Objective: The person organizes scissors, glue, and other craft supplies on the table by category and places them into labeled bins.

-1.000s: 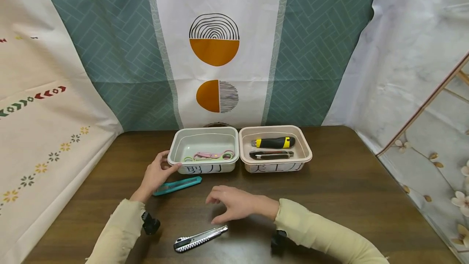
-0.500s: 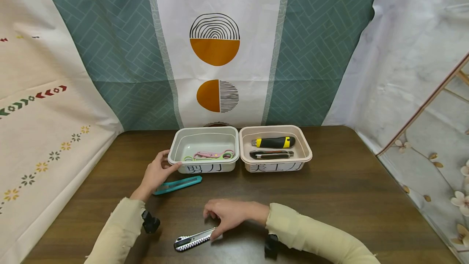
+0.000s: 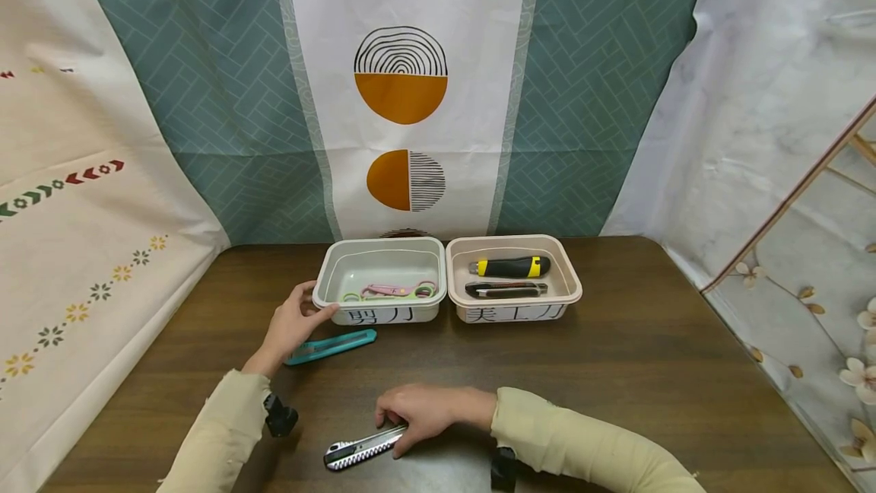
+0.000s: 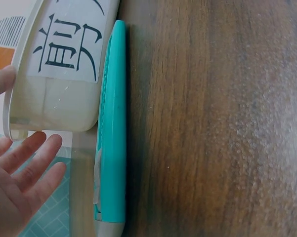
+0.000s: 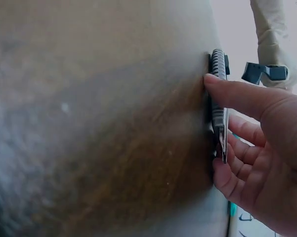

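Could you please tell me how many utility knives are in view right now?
4: a silver metal knife under the right hand, a teal one by the left hand, and yellow-black and dark ones in the beige bin.

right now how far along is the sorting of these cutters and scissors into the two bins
Partly done. The pale green bin holds scissors; the pink bin holds two utility knives, black and yellow and dark. In hand: the right hand pinches the silver utility knife lying on the table. Left: the teal utility knife near the left hand, which rests on the green bin's corner.
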The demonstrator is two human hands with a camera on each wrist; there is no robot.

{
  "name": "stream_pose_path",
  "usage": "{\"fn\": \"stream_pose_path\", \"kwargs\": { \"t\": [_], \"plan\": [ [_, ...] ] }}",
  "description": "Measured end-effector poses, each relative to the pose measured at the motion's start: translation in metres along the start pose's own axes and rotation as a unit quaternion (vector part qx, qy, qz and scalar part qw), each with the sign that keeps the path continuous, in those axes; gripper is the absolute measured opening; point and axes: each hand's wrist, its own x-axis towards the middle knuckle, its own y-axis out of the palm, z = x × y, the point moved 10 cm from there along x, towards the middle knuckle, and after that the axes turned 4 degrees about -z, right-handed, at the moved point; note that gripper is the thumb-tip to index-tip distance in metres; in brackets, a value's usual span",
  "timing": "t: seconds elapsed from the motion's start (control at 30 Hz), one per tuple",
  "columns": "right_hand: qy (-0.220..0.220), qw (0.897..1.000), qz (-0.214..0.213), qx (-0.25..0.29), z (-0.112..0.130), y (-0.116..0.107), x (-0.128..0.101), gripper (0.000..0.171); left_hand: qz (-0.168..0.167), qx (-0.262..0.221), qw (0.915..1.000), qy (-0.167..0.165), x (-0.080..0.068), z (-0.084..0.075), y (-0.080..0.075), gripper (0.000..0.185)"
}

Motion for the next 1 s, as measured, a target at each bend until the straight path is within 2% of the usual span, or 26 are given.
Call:
{"fn": "stream_pose_path", "kwargs": {
  "t": [0.23, 0.4, 0.67, 0.9, 1.0],
  "plan": [
    [-0.009, 1.0, 0.007, -0.012, 0.004, 0.002, -0.001, 0.023, 0.0, 0.0, 1.0, -0.001, -0.001, 0.001, 0.0, 0.07],
    [-0.009, 1.0, 0.003, -0.005, 0.003, 0.002, -0.002, 0.022, 0.001, 0.002, 1.0, -0.004, -0.001, 0.002, -0.001, 0.071],
    [0.0, 0.999, 0.012, 0.036, -0.002, 0.002, -0.008, 0.021, 0.003, 0.001, 1.0, -0.003, -0.001, 0.001, -0.002, 0.073],
    [0.016, 0.999, 0.012, 0.028, -0.008, -0.003, -0.014, 0.021, -0.003, 0.005, 0.9997, 0.025, -0.002, -0.007, -0.003, 0.073],
    [0.018, 1.0, 0.013, 0.02, -0.01, -0.003, -0.016, 0.021, -0.002, 0.004, 0.9999, 0.014, -0.001, -0.004, -0.002, 0.072]
  ]
}}
